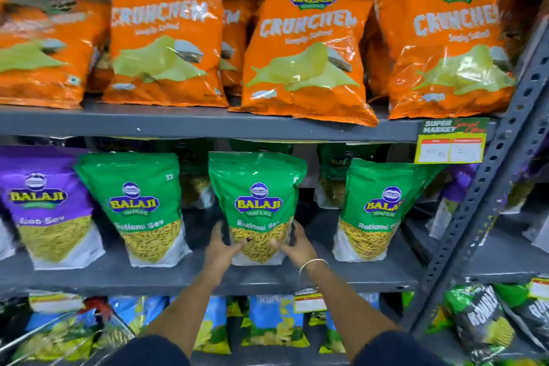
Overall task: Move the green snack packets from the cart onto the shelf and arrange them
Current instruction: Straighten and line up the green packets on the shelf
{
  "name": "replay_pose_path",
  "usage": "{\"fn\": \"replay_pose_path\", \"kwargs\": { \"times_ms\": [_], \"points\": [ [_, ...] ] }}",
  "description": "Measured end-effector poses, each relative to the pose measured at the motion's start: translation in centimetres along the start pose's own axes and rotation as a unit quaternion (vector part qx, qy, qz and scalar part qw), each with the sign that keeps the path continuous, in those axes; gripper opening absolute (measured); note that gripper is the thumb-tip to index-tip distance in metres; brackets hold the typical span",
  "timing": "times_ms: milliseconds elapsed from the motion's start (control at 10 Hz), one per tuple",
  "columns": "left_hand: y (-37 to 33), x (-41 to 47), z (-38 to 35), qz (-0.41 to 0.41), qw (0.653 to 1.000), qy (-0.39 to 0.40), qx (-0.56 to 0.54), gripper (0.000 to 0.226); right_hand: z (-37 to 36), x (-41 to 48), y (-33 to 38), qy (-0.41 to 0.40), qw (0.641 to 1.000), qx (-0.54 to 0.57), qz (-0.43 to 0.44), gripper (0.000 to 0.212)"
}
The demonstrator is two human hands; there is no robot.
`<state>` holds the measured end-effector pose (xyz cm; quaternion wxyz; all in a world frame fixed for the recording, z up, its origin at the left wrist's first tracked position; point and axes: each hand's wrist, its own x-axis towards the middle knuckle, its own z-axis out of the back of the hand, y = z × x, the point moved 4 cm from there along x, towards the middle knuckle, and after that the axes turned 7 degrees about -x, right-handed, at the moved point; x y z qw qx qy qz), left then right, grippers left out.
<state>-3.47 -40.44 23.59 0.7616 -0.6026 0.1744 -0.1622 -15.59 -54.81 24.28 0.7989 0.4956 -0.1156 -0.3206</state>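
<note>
Both forearms reach from dark sleeves to the grey metal middle shelf [208, 279], where left hand [221, 249] and right hand [297, 244] clasp the upright green foil snack packet [257, 208] by its lower sides; placement step, likely squaring it next between neighbouring green packets.

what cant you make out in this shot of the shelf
Head view:
- Price tag: figures blurred.
- Rear green packets: mostly hidden by the front row.
- Cart: cut off by the bottom-left edge.
- Middle green packet: lower corners covered by the left hand and right hand.
</note>
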Motion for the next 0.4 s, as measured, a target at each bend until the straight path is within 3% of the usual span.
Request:
{"fn": "replay_pose_path", "kwargs": {
  "times_ms": [200, 400],
  "points": [
    [-0.6, 0.0, -0.7, -0.014, 0.995, 0.010, 0.100, 0.051, -1.0, 0.6, -0.6, -0.088, 0.996, 0.006, -0.019, 0.085],
    [-1.2, -0.1, -0.9, -0.013, 0.995, 0.042, 0.086, 0.069, -0.9, 0.2, 0.4, -0.101, 0.995, 0.016, -0.009, 0.089]
  ]
}}
